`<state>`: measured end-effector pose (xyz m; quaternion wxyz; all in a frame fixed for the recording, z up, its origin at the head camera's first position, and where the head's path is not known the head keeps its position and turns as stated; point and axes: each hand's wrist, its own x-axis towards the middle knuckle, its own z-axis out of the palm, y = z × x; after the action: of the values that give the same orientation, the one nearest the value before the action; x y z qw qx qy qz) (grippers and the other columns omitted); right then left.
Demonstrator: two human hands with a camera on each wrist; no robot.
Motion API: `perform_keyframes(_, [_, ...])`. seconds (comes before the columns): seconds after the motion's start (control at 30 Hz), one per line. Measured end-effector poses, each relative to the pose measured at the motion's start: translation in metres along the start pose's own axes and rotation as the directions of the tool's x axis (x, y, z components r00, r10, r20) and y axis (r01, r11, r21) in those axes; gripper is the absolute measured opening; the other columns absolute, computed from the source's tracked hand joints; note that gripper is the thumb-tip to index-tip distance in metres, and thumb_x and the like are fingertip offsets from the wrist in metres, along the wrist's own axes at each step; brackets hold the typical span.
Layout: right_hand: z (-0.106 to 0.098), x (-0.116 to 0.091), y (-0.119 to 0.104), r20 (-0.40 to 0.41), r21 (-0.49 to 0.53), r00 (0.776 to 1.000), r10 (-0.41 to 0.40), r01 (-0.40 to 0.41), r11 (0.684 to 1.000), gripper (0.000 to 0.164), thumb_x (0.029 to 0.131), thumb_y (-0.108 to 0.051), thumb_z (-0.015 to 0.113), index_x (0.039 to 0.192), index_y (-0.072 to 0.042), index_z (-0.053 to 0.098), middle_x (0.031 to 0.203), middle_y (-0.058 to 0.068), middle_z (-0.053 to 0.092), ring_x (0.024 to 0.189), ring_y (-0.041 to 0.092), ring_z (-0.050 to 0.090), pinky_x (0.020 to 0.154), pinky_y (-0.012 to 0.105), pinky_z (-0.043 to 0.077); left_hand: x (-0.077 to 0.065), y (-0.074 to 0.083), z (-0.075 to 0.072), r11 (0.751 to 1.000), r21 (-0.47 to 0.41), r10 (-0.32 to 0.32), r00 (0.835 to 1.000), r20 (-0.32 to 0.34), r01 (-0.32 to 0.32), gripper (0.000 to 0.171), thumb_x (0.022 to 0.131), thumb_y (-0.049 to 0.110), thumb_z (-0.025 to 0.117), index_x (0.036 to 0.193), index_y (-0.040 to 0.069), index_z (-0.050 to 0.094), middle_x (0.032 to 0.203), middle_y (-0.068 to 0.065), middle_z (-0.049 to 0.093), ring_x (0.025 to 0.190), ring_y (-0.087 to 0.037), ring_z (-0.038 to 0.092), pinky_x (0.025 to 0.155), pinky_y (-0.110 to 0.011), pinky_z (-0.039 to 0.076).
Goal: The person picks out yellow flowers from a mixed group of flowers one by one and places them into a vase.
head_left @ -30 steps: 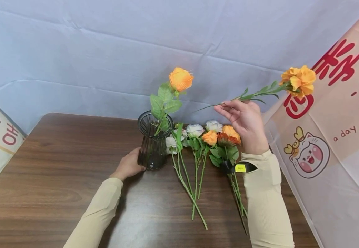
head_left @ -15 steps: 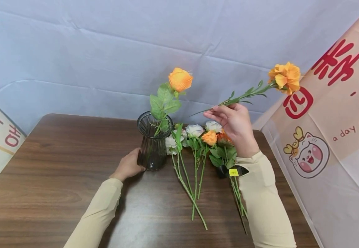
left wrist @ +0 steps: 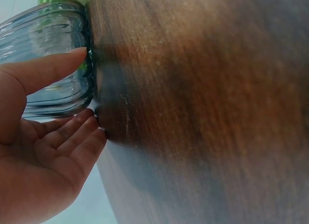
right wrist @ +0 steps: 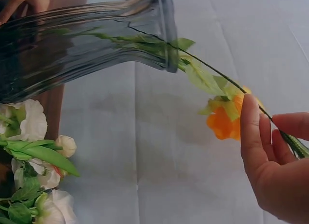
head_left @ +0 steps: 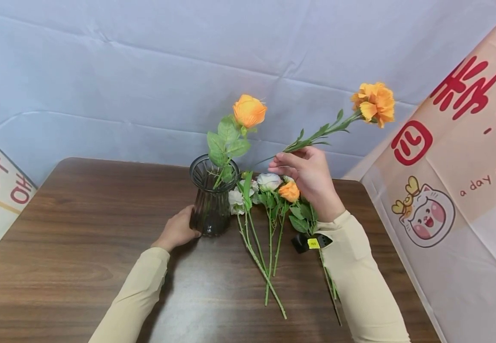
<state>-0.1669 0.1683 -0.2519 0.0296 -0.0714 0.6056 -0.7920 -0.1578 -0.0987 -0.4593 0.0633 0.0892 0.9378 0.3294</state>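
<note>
A dark ribbed glass vase (head_left: 210, 216) stands upright on the table, with one orange rose (head_left: 249, 111) in it. My left hand (head_left: 178, 228) holds the vase low on its left side, thumb and fingers to either side of the glass (left wrist: 58, 96) in the left wrist view. Right of the vase and above the table, my right hand (head_left: 309, 178) pinches the stem of an orange carnation (head_left: 374, 105). Its bloom tilts up to the right; the thin stem end points left toward the rim. In the right wrist view the stem (right wrist: 212, 68) overlaps the vase mouth.
Right of the vase lie white roses (head_left: 269, 181), a small orange rose (head_left: 289, 191) and several green stems (head_left: 254, 252). More leafy stems lie partly under my right forearm. A pale cloth wall (head_left: 145, 85) rises behind the wooden table (head_left: 80, 247); a printed banner (head_left: 466, 157) hangs at right.
My right hand has moved left and slightly down with the carnation, bringing the stem end nearer the vase rim. The left hand and vase have stayed in place.
</note>
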Motion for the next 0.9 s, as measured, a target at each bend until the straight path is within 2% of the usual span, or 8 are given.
perform_keyframes(0.17, [0.006, 0.000, 0.006, 0.040, -0.050, 0.999, -0.001, 0.003, 0.999, 0.005, 0.085, 0.008, 0.055, 0.086, 0.005, 0.059, 0.073, 0.014, 0.064, 0.065, 0.023, 0.065, 0.069, 0.039, 0.054, -0.001, 0.000, -0.001, 1.000, 0.002, -0.003, 1.000, 0.004, 0.003, 0.073, 0.070, 0.012, 0.075, 0.130, -0.007, 0.039, 0.123, -0.026, 0.050, 0.109, -0.041, 0.050, 0.092, -0.053, 0.038])
perform_keyframes(0.4, [0.014, 0.002, 0.018, 0.084, -0.132, 0.996, 0.023, -0.012, 0.991, 0.008, 0.087, 0.007, 0.054, 0.093, 0.012, 0.055, 0.074, 0.012, 0.065, 0.065, 0.022, 0.064, 0.069, 0.040, 0.054, -0.001, 0.000, 0.000, 1.000, -0.004, -0.008, 1.000, 0.011, 0.008, 0.073, 0.070, 0.012, 0.075, 0.130, -0.007, 0.038, 0.123, -0.026, 0.050, 0.109, -0.041, 0.050, 0.092, -0.053, 0.038])
perform_keyframes(0.73, [0.022, 0.004, 0.032, 0.112, -0.196, 0.990, 0.084, -0.061, 0.979, 0.006, 0.087, 0.005, 0.055, 0.090, 0.010, 0.057, 0.072, 0.015, 0.062, 0.062, 0.022, 0.063, 0.068, 0.039, 0.054, 0.000, 0.000, 0.000, 1.000, -0.008, -0.011, 1.000, 0.016, 0.011, 0.075, 0.070, 0.013, 0.075, 0.131, -0.006, 0.037, 0.125, -0.024, 0.049, 0.110, -0.040, 0.049, 0.092, -0.053, 0.038])
perform_keyframes(0.9, [0.025, 0.006, 0.038, 0.126, -0.227, 0.987, 0.100, -0.069, 0.971, 0.010, 0.087, 0.004, 0.055, 0.091, 0.013, 0.056, 0.074, 0.017, 0.061, 0.062, 0.023, 0.063, 0.068, 0.041, 0.054, 0.000, 0.000, 0.000, 1.000, -0.007, -0.009, 1.000, 0.016, 0.009, 0.074, 0.070, 0.013, 0.075, 0.131, -0.007, 0.037, 0.125, -0.025, 0.049, 0.110, -0.040, 0.050, 0.092, -0.054, 0.037])
